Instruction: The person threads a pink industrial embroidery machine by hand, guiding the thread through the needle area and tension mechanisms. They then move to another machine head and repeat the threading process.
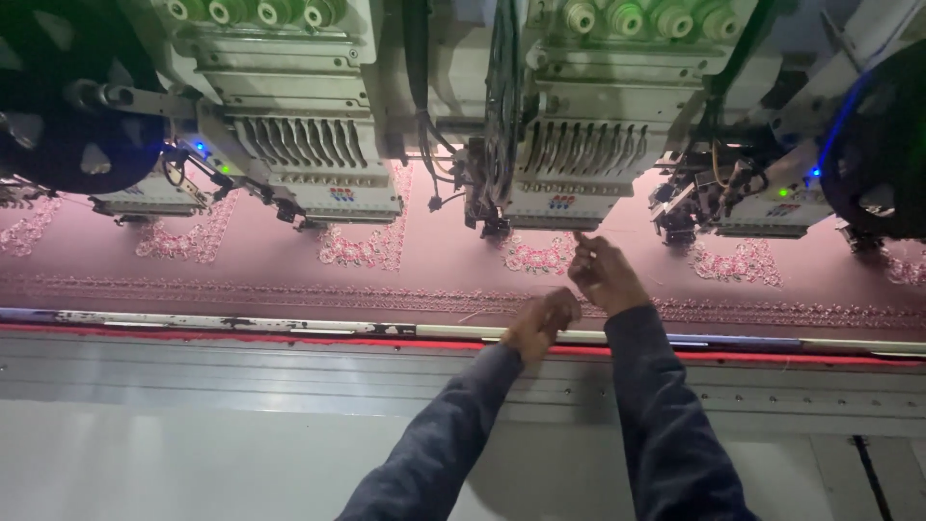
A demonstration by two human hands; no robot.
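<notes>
while both arms in dark blue sleeves reach fwd over the grey machine bed, the right hand [603, 275] is up near the needle end of the middle embroidery head [569, 145], fingers pinched together w/ the index tip raised toward the needles. looks like a thin thread is nipped there, but it's too fine and blurred to be sure, so can't tell what the pinch has, if anything. left hand [540, 320] sits lower and closer to the person, curled into a loose fist right at the front rail [241, 323], just beside the right wrist; whether it has anything inside, can't tell, the palm is turned away.

under the hands: dark red cloth [251, 270] stretched flat across the frame, running full width. pink stitched motif [540, 256] lies directly below the middle head, just left of the right hand's fingertips. same kind of motif repeats under the left head [299, 135] and under the right head [762, 207], and a long stitched border band [289, 287] runs along the cloth near the rail.

heads are cream coloured, each w/ a row of needle bars and green thread knobs [260, 12] on top. small blue and green lamps glow by the left head and by the right one. a red strip [289, 338] edges the rail, worn white paint above it. lighting dim, pinkish over the cloth.
</notes>
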